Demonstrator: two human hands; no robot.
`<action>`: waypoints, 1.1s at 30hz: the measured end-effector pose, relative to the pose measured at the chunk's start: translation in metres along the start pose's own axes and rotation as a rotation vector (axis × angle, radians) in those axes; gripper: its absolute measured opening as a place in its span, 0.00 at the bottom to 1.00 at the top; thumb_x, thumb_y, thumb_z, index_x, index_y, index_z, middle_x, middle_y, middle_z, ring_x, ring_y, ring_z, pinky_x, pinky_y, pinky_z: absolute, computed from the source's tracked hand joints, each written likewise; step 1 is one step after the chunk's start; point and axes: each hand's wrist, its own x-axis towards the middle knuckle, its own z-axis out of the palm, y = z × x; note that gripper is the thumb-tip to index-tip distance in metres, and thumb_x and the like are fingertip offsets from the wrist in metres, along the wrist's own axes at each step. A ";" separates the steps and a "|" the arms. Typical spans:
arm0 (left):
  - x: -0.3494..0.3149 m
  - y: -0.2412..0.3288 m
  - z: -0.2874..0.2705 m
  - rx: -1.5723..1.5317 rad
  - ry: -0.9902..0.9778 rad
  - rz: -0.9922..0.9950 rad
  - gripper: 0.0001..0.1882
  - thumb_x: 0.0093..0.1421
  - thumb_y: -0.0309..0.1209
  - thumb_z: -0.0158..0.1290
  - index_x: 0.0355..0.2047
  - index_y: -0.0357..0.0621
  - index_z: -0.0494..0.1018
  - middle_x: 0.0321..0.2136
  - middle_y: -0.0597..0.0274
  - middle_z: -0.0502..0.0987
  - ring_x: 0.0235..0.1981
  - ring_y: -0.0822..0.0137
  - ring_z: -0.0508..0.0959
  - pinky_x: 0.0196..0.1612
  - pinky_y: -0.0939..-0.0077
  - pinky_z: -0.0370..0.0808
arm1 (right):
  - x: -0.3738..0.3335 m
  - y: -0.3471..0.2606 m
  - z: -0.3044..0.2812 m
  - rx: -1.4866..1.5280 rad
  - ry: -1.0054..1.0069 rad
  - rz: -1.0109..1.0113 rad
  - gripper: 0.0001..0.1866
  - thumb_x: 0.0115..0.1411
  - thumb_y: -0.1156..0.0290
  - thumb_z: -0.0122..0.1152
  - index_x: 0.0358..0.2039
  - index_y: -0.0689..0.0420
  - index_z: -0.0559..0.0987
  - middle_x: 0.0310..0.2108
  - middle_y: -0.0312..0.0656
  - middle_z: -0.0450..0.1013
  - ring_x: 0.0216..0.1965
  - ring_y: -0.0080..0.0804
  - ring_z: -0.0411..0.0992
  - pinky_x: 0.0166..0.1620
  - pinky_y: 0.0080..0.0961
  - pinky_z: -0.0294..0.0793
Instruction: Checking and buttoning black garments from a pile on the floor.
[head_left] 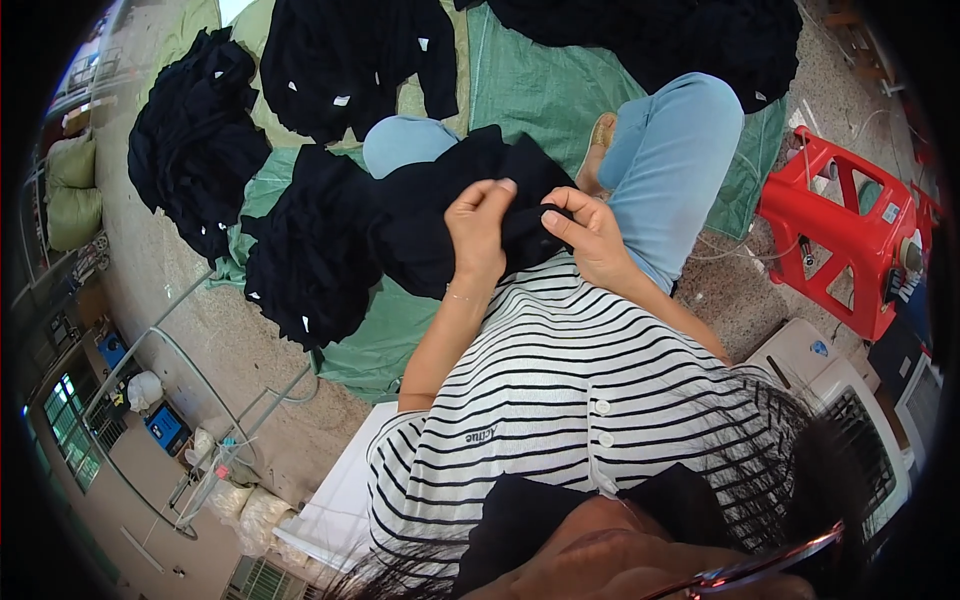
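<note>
Watching remotely, I see the right hand point(600, 240) pinching black cloth point(420, 230); left hand point(478, 228), fingers closed (on what, I can't tell).

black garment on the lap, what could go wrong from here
The black garment could slip, since the right hand seems to pinch only a small fold. It also appears to meet the black pile at its left, so the two, alike in colour, might get mixed up.
</note>
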 end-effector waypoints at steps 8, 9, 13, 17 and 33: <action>-0.004 0.005 -0.024 0.133 -0.372 -0.039 0.03 0.58 0.22 0.58 0.27 0.37 0.78 0.23 0.78 0.72 0.23 0.86 0.66 0.26 0.88 0.61 | -0.003 -0.012 0.005 -0.845 0.038 -0.387 0.07 0.57 0.82 0.59 0.37 0.63 0.72 0.30 0.40 0.66 0.30 0.29 0.66 0.36 0.21 0.65; -0.002 0.008 -0.025 0.195 -0.436 -0.022 0.03 0.58 0.22 0.58 0.27 0.37 0.77 0.22 0.78 0.71 0.23 0.86 0.64 0.25 0.87 0.60 | -0.003 -0.012 0.008 -0.862 0.053 -0.454 0.11 0.52 0.85 0.60 0.36 0.62 0.73 0.31 0.45 0.66 0.28 0.38 0.67 0.31 0.26 0.67; 0.004 0.023 -0.028 0.288 -0.553 -0.057 0.06 0.58 0.21 0.56 0.23 0.39 0.74 0.22 0.79 0.68 0.24 0.86 0.62 0.27 0.86 0.58 | -0.005 -0.009 0.011 -0.961 0.057 -0.550 0.12 0.49 0.87 0.61 0.35 0.62 0.74 0.30 0.45 0.68 0.27 0.39 0.69 0.28 0.29 0.69; 0.002 0.029 -0.030 0.606 -0.624 0.056 0.06 0.59 0.22 0.55 0.25 0.34 0.73 0.21 0.74 0.67 0.24 0.83 0.62 0.26 0.82 0.59 | -0.006 -0.007 0.010 -0.996 0.070 -0.660 0.14 0.46 0.87 0.63 0.35 0.62 0.76 0.29 0.44 0.68 0.26 0.40 0.71 0.26 0.30 0.71; -0.026 0.018 -0.032 0.900 -0.594 0.380 0.09 0.64 0.26 0.52 0.37 0.30 0.72 0.25 0.56 0.67 0.26 0.64 0.67 0.32 0.74 0.67 | -0.003 -0.003 0.000 -0.944 -0.013 -0.600 0.11 0.48 0.85 0.64 0.33 0.62 0.78 0.28 0.42 0.69 0.26 0.39 0.72 0.28 0.30 0.73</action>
